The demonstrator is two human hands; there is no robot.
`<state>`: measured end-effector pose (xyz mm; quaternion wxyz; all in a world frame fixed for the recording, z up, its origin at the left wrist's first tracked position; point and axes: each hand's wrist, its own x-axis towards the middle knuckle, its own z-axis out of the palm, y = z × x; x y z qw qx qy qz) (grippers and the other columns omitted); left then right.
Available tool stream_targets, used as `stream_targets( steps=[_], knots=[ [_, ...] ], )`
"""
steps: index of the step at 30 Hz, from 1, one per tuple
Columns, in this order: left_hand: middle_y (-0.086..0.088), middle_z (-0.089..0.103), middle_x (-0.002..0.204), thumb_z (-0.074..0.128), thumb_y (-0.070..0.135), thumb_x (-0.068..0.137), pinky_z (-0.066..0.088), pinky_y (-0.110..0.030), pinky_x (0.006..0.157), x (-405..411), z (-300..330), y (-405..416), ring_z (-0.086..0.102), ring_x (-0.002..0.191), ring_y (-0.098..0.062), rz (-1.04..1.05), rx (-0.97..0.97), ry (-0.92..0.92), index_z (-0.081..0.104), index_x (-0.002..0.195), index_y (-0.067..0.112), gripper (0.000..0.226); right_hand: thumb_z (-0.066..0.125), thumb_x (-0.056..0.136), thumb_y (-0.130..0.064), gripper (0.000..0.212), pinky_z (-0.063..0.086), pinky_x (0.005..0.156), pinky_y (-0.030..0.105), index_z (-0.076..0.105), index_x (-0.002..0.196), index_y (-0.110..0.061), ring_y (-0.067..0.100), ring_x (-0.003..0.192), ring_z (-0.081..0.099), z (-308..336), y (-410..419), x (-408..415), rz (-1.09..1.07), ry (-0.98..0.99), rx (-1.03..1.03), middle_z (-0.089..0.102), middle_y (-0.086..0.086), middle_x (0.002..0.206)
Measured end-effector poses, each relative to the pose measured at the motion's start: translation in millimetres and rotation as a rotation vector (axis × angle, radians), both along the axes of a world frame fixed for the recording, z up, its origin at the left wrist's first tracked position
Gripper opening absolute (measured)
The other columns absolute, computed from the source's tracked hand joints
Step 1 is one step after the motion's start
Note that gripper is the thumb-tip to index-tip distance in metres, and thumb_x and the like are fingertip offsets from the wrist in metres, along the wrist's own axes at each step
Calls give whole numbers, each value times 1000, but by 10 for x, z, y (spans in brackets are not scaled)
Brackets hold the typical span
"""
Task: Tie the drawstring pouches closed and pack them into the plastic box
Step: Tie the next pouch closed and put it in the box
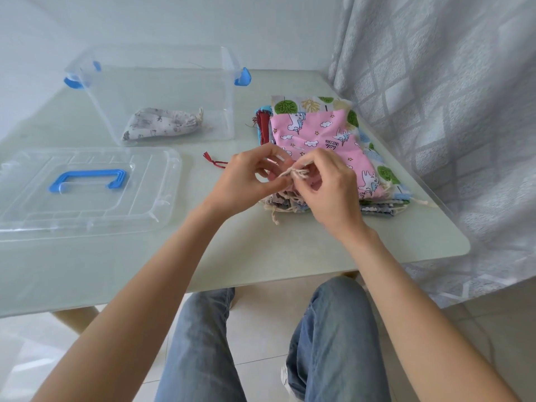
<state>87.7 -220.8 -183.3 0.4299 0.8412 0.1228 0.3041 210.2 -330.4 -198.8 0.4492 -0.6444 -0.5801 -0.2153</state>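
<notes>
While both of my hands meet above the near edge of the pouch pile, each grip is narrow and pinched on the cream drawstring (pixel 294 173): my left hand (pixel 246 181) holds one end of the cord, my right hand (pixel 327 184) holds the other, and a small knot or loop sits between my fingertips. Just beyond them lies the pink unicorn pouch (pixel 319 137), topmost on the stack of pouches (pixel 333 198), which sits near the worktop's (pixel 261 250) right edge, close to the grey curtain (pixel 449 111). A red cord (pixel 214 161) trails from the pile's left side onto bare worktop. Farther left, the lid (pixel 87 192) lies flat by the near edge, blue handle up. Behind it stands the clear plastic box (pixel 156 94), open, with one tied pale pouch (pixel 162 123) lying on its floor and room around it.
</notes>
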Motion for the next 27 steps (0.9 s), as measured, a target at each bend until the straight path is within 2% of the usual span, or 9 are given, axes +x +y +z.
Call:
stream_targets(
  steps=[4, 7, 9, 13, 16, 18, 20, 24, 27],
  knots=[
    [11, 60, 73, 64, 6, 77, 41, -17, 58, 57, -2, 18, 60, 62, -10, 83, -14, 40, 61, 82, 24, 19, 69, 77, -4, 7, 52, 57, 40, 64, 81, -4, 22, 71, 59, 3, -22, 50, 75, 6, -64, 64, 2, 78],
    [6, 59, 65, 53, 8, 79, 43, -26, 59, 79, -49, 7, 53, 57, -21, 165, 41, 47, 62, 83, 22, 17, 69, 75, -2, 6, 52, 56, 43, 65, 79, -4, 24, 73, 59, -22, -12, 78, 106, 8, -90, 62, 0, 79],
    [-5, 66, 73, 48, 12, 81, 47, -30, 67, 55, -39, 16, 57, 64, -23, 94, -10, 89, 64, 91, 22, 21, 69, 76, -1, 5, 51, 56, 43, 65, 78, -4, 24, 73, 58, -35, -9, 96, 123, 27, -79, 61, -3, 80],
    [3, 68, 96, 45, 16, 86, 38, -6, 65, -64, 96, 16, 56, 75, 4, -78, -213, 152, 67, 99, 17, 26, 69, 73, 5, 11, 50, 57, 41, 64, 74, -5, 24, 76, 56, -34, -20, 113, 97, -9, -39, 65, 2, 78],
    [8, 69, 91, 41, 17, 97, 37, -4, 64, -81, 107, 31, 59, 79, -1, -63, -270, 124, 69, 99, 15, 28, 68, 73, 6, 11, 50, 58, 36, 62, 71, -4, 22, 76, 55, -27, -12, 108, 110, -44, -4, 65, 4, 77],
    [2, 69, 86, 50, 14, 95, 43, -8, 69, -79, 100, 31, 60, 74, -2, -66, -268, 93, 69, 95, 15, 19, 68, 73, 6, 12, 49, 61, 34, 63, 71, -4, 21, 77, 55, -33, -7, 115, 116, -80, 8, 65, 4, 78],
    [-4, 70, 82, 63, 9, 88, 50, -15, 70, -76, 96, 46, 63, 67, -2, -62, -192, 80, 69, 91, 16, 10, 70, 72, 7, 14, 47, 64, 32, 64, 71, -5, 21, 75, 56, -48, -1, 131, 113, -122, 12, 66, 4, 78],
    [5, 72, 80, 73, 9, 78, 54, -23, 78, -94, 108, 62, 67, 74, 0, 40, 123, 82, 71, 83, 19, 12, 74, 73, 1, 10, 45, 62, 23, 69, 76, -6, 17, 74, 54, -82, -23, 145, 129, -140, -39, 67, 1, 77],
    [7, 69, 82, 69, 5, 80, 54, -29, 78, -126, 137, 31, 67, 75, -3, 64, 311, 68, 70, 87, 14, 11, 73, 77, -13, 9, 51, 57, 31, 71, 85, -9, 14, 69, 58, -84, -52, 141, 154, -57, -57, 68, -1, 78]
  ],
)
